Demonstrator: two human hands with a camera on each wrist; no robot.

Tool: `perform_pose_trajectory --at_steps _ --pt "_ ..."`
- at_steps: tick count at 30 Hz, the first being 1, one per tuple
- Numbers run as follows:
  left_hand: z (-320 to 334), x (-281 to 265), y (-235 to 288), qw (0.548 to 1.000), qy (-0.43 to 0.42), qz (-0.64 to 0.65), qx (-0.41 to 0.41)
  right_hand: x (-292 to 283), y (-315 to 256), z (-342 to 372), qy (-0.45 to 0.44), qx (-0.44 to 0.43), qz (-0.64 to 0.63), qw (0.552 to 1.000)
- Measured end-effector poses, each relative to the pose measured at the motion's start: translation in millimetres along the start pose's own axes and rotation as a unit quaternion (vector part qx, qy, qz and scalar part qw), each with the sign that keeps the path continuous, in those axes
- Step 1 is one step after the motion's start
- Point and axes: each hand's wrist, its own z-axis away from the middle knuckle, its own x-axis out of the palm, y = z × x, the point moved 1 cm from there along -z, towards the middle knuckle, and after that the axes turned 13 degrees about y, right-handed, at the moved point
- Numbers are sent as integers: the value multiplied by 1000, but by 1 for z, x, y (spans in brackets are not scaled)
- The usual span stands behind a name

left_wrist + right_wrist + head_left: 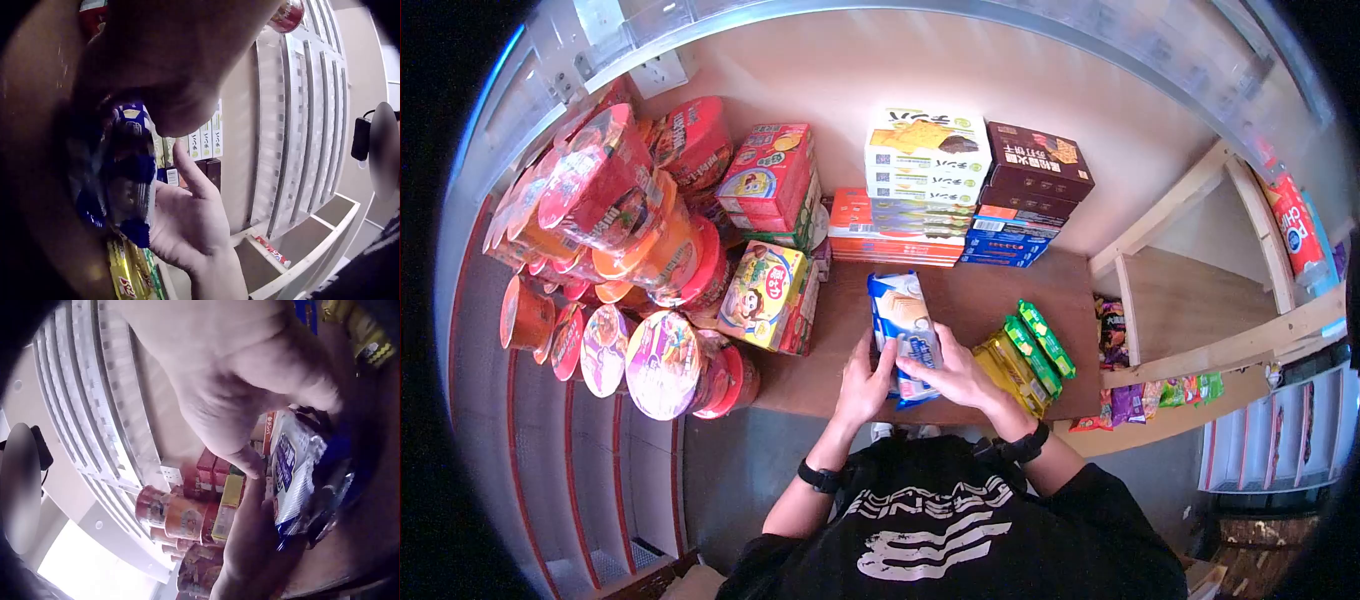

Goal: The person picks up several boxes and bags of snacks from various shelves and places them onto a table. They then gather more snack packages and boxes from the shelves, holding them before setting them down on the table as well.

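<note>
Both hands hold blue-and-white biscuit packets point(902, 305) over the front of the brown shelf. My left hand point(864, 384) grips their left side, its thumb on the upper face. From the right side my right hand point(960, 376) grips them, thumb laid across the front. In the right wrist view the top packet point(289, 464) shows a white face with a blue label and a crimped end. Yellow packets point(1008, 370) and green packets point(1040, 345) lie just right of the right hand.
Instant noodle tubs point(665, 365) are piled at the left, beside a yellow box point(765, 295) and red boxes point(768, 175). White cracker boxes point(927, 150) and dark brown boxes point(1038, 160) stand stacked at the back. A wooden frame point(1230, 345) borders the right side.
</note>
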Motion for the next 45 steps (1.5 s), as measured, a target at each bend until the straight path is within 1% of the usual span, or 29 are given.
perform_pose_trajectory --at_steps 1,2,3,5,6,7,8,9,10,11,12,14,16,18,19,21,22,23,25,26,27,29,33,35,39,41,42,44,45 --pt "1 -1 -6 999 15 -28 43 1 2 -2 -6 -15 -28 999" --pt "3 -2 -11 1000 0 -9 24 3 2 -3 -26 -7 -62 998" --pt "5 -5 -8 1000 3 -11 22 5 6 -4 -29 -7 -64 997" --pt "9 -11 2 996 -19 -2 88 9 22 -9 -39 13 -24 999" --pt "11 -13 2 996 -17 -3 88 12 31 -11 -21 -7 -6 1000" --pt "16 -15 -1 997 -46 35 46 18 45 -16 -23 -8 -7 1000" --pt "19 -16 -2 995 -73 75 5 25 62 -21 -34 -3 -40 999" --pt "23 -20 -3 995 -70 74 4 29 70 -24 -47 3 -73 996" --pt "27 -24 -1 993 -83 44 67 24 54 -20 -49 3 -73 996" --pt "30 -28 2 987 -97 13 128 17 37 -12 -90 8 -101 991" --pt "32 -30 7 986 -102 17 129 13 25 -8 -131 14 -128 983" --pt "29 -29 -9 989 -96 -4 113 22 37 -14 -121 -8 -102 987" --pt "26 -31 -12 991 -89 -23 99 28 40 -21 -110 -31 -75 991" --pt "23 -36 -8 992 -40 -41 114 34 37 -28 -127 -56 -140 980" --pt "22 -37 -9 992 -39 -41 114 37 34 -32 -127 -57 -140 980" --pt "16 -41 -15 996 46 -38 66 44 26 -41 -159 -19 -235 959" --pt "13 -43 -19 995 74 -31 64 48 20 -43 -162 -18 -244 956" --pt "13 -45 -19 995 74 -31 66 52 18 -47 -162 -19 -244 956" --pt "15 -49 -11 987 132 -61 62 63 23 -56 -144 -36 -141 979" --pt "16 -50 -15 985 145 -58 70 68 26 -59 -136 -36 -102 985" --pt "17 -51 -15 985 146 -58 70 71 24 -59 -136 -36 -102 985" --pt "21 -54 -17 983 153 -70 68 76 20 -59 -144 -44 -157 976" --pt "25 -52 -32 976 190 -59 87 79 9 -56 -143 -48 -180 972" --pt "27 -53 -37 972 211 -51 89 84 13 -59 -161 -39 -190 968" --pt "32 -56 -30 969 214 -72 103 90 9 -56 -149 -37 -229 961" --pt "40 -57 -24 938 290 -134 137 95 13 -58 -85 -81 -249 961" --pt "44 -56 -20 938 289 -135 137 92 9 -57 -84 -80 -250 961" --pt "52 -55 -11 935 334 -72 101 86 -1 -57 -70 -116 -254 958" --pt "53 -58 -10 935 332 -72 102 84 -1 -61 -68 -116 -255 957"
